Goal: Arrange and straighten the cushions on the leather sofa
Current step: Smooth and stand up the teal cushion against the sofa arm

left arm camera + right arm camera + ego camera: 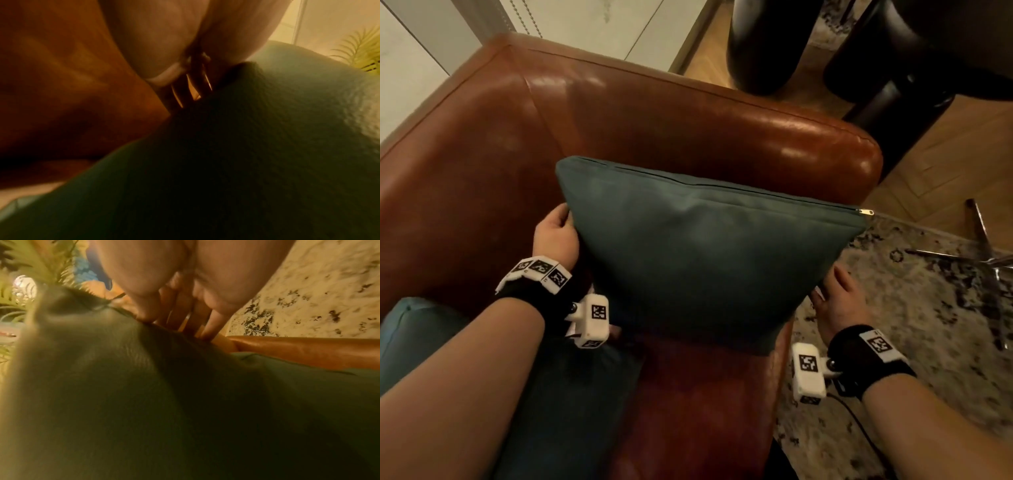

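Note:
A teal cushion (705,253) stands upright on the brown leather sofa (654,113), its zipper edge on top and the pull at the right corner. My left hand (556,233) holds its left edge, thumb in front and fingers behind. My right hand (839,301) holds its lower right edge, which overhangs the sofa's front. The wrist views show the cushion fabric (267,146) (123,386) close up, with the fingers of my right hand (185,288) closing on its edge. A second teal cushion (417,329) lies on the seat at the lower left, partly under my left forearm.
A mottled rug (928,325) lies to the right of the sofa, with a chrome chair base (986,253) on it. Black rounded furniture legs (767,44) stand on the wood floor behind the armrest. A green plant (362,48) shows in the wrist views.

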Available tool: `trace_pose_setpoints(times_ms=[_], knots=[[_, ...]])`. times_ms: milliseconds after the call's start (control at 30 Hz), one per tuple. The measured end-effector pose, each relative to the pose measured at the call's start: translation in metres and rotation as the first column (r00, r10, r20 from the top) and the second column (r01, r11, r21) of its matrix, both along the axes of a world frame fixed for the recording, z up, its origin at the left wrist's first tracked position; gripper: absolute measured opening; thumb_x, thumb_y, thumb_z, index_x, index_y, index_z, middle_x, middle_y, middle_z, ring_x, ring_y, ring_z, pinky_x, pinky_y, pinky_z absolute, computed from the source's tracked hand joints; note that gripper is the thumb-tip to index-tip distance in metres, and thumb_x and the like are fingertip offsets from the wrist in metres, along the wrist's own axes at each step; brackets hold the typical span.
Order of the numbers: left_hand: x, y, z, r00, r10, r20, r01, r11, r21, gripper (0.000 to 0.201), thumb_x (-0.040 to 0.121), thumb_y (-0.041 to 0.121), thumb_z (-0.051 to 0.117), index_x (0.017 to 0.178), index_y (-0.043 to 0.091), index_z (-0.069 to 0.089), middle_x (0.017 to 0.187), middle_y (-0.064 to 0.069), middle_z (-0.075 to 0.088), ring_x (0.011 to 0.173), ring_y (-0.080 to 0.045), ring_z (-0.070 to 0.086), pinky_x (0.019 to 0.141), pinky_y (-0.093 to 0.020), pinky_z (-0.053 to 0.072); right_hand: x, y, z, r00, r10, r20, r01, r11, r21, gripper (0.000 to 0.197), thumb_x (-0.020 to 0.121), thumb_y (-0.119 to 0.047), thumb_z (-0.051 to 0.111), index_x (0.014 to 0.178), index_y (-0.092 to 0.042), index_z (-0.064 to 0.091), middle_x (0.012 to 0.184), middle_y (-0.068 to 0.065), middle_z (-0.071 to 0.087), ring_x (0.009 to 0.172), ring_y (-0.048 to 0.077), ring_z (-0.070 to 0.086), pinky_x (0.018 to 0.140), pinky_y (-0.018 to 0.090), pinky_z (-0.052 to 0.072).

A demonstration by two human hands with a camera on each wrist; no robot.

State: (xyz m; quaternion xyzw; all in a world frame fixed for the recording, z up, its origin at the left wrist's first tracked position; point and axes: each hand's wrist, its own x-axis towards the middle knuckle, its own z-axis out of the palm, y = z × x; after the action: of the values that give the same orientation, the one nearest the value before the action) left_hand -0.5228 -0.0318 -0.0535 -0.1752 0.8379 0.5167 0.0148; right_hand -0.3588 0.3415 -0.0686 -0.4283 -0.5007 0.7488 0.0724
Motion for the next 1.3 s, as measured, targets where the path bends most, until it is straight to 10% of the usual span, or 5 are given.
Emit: trace_pose_setpoints(times_ms=[333, 567, 700, 867, 1300], knots=[[-0.031, -0.012, 0.005, 0.990, 0.113, 0.087, -0.093, 0.973, -0.211, 0.031, 0.095, 0.023, 0.058, 0.122, 0.011, 0.066, 0.120, -0.008, 0.067, 0.103, -0.017, 0.061, 0.088, -0.021, 0.041, -0.018, 0.013, 0.008, 0.984, -0.119, 0.133, 0.092, 0.977, 0.191, 0.010, 0.088, -0.012, 0.069, 0.086, -0.021, 0.070, 0.099, 0.007, 0.072, 0.101, 0.026, 0.069, 0.087, 0.037, 0.057], [-0.001, -0.003, -0.008, 0.994, 0.068, 0.086, -0.064, 0.997, -0.044, 0.030, 0.100, 0.024, 0.047, 0.123, 0.014, 0.063, 0.108, 0.003, 0.062, 0.103, -0.011, 0.056, 0.067, -0.011, 0.039, 0.011, 0.009, -0.013, 0.994, -0.073, 0.076, 0.078, 0.995, -0.057, 0.016, 0.093, -0.017, 0.062, 0.108, -0.014, 0.066, 0.114, 0.009, 0.070, 0.113, 0.024, 0.065, 0.090, 0.034, 0.053], [0.011, 0.003, -0.023, 0.986, 0.090, 0.140, -0.096, 0.995, 0.037, 0.030, 0.097, 0.021, 0.052, 0.124, 0.019, 0.065, 0.113, 0.006, 0.064, 0.105, -0.009, 0.058, 0.085, -0.022, 0.045, 0.019, -0.006, -0.026, 0.992, 0.019, 0.124, -0.002, 0.991, -0.130, 0.033, 0.096, -0.016, 0.057, 0.129, -0.017, 0.059, 0.121, 0.005, 0.067, 0.111, 0.018, 0.064, 0.093, 0.033, 0.052], [-0.007, 0.002, -0.023, 0.975, 0.149, 0.162, -0.145, 0.989, -0.036, 0.019, 0.097, 0.017, 0.049, 0.104, 0.015, 0.066, 0.091, 0.000, 0.061, 0.092, -0.013, 0.053, 0.069, -0.021, 0.042, 0.007, -0.009, -0.024, 0.963, -0.074, 0.259, 0.051, 0.994, 0.097, 0.010, 0.088, -0.019, 0.069, 0.090, -0.030, 0.069, 0.098, -0.001, 0.071, 0.100, 0.018, 0.066, 0.084, 0.031, 0.053], [0.002, 0.004, -0.020, 0.946, 0.218, 0.238, -0.252, 0.960, 0.125, 0.036, 0.101, 0.008, 0.036, 0.129, 0.014, 0.057, 0.098, 0.006, 0.062, 0.077, -0.005, 0.055, 0.068, -0.014, 0.046, 0.031, -0.008, -0.043, 0.968, -0.045, 0.247, 0.049, 0.999, -0.012, 0.024, 0.099, -0.018, 0.053, 0.118, -0.020, 0.067, 0.117, 0.001, 0.069, 0.111, 0.019, 0.064, 0.093, 0.038, 0.053]])
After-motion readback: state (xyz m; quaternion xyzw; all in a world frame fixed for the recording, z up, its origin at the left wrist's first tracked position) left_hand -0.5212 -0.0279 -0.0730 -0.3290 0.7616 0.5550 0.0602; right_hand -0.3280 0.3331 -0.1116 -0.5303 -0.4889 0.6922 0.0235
